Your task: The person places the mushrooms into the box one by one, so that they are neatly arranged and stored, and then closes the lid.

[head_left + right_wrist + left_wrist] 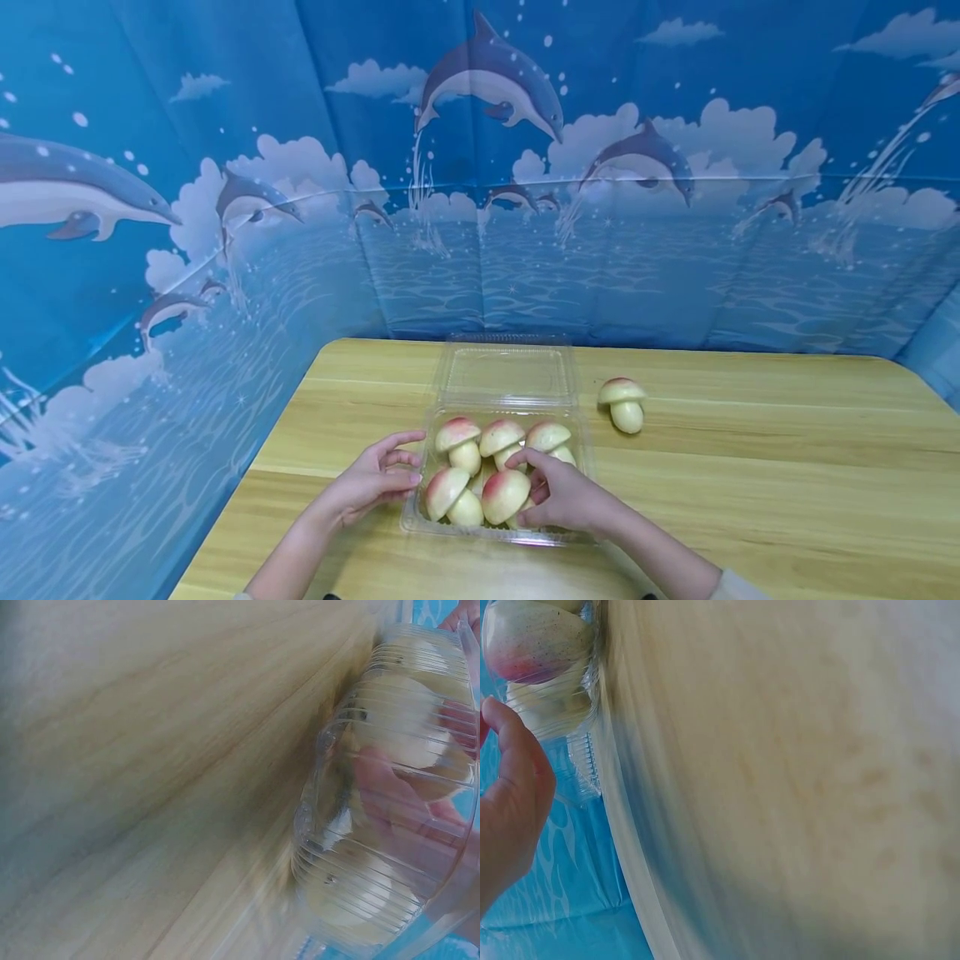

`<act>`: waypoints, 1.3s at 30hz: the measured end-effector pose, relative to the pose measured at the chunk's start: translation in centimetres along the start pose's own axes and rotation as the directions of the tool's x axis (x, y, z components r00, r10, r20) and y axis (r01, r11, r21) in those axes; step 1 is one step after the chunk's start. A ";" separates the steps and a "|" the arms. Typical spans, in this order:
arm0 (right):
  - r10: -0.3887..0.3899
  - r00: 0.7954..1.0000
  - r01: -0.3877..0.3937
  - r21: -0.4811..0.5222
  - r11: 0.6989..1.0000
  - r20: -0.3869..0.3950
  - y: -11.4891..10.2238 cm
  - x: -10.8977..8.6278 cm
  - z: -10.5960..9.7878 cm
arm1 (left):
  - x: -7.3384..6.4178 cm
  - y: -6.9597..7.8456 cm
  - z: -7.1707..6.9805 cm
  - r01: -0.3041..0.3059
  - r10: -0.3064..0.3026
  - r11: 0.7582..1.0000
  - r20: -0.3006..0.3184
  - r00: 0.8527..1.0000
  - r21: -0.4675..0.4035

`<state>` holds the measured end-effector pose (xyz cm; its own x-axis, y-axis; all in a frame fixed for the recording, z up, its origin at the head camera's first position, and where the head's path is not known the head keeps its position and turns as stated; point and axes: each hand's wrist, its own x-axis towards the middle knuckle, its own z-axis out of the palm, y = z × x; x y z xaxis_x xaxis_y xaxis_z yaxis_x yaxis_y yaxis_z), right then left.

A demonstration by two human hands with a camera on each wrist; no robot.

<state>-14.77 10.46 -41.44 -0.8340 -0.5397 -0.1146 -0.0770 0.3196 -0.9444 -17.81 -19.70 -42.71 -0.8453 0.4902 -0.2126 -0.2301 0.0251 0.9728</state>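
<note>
A clear plastic clamshell box point(408, 517) lies with its lid folded back, holding several cream mushrooms with pink-blushed caps. My right hand point(564, 493) reaches into the front row and grips a mushroom point(505, 495) around its stem side, thumb near the front. Through the box wall, the right wrist view shows the fingers point(390, 799) beside that mushroom. The left hand point(375, 475) stays at the box's left edge, fingers loosely bent and spread, tips right at the rim. Beside it inside sits another front mushroom point(447, 492). Part of the back-right mushroom point(548, 435) is hidden by my right hand.
A single mushroom point(622, 405) rests on the wooden table point(750, 467) to the right of the box. The transparent lid point(506, 375) lies open toward the far table edge. A blue dolphin-print curtain point(480, 267) stands behind and at the left of the table.
</note>
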 end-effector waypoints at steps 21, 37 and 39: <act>-0.009 1.000 0.009 0.008 1.000 -0.009 0.1 0.1 -0.1 | 0.1 -0.2 -0.2 -0.001 0.001 1.000 0.009 1.000 -0.008; 0.001 1.000 -0.001 -0.028 1.000 -0.008 -0.3 0.0 0.1 | 0.1 0.0 -0.2 0.004 -0.004 1.000 0.009 1.000 -0.020; 0.000 1.000 0.000 -0.040 0.999 -0.011 -0.3 0.0 0.1 | 0.1 0.0 -0.2 0.002 -0.001 1.000 0.011 1.000 -0.019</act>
<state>-14.74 10.31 -41.18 -0.8400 -0.5312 -0.1108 -0.0989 0.3506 -0.9313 -17.98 -19.80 -42.78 -0.8397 0.4996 -0.2130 -0.2409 0.0090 0.9705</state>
